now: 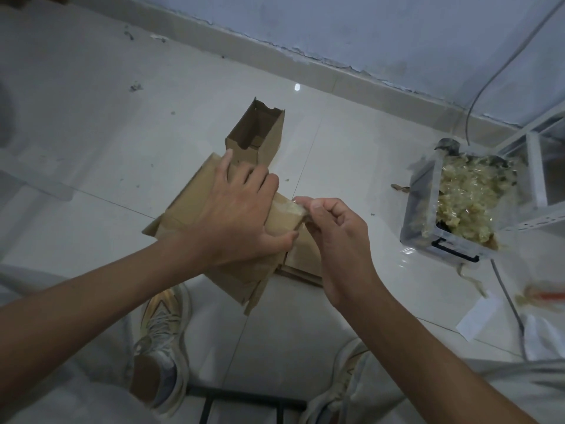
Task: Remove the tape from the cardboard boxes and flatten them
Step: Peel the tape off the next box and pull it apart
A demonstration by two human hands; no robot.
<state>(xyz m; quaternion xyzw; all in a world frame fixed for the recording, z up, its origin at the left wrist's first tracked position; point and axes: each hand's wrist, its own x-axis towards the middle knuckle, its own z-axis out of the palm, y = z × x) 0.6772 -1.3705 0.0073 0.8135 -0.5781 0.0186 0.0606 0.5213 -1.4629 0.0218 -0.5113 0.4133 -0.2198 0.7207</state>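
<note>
Head view: the left hand (pixel 241 209) lies flat, fingers spread, on the box (pixel 195 206) on the floor, likely bracing it, so the right hand (pixel 333 237) can pinch and peel the tape (pixel 295 207). The bin (pixel 428 215) of tape scraps sits near.

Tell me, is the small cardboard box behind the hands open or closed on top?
Open. The small cardboard box stands upright on the floor, and its hollow brown inside is visible through the top.
</note>
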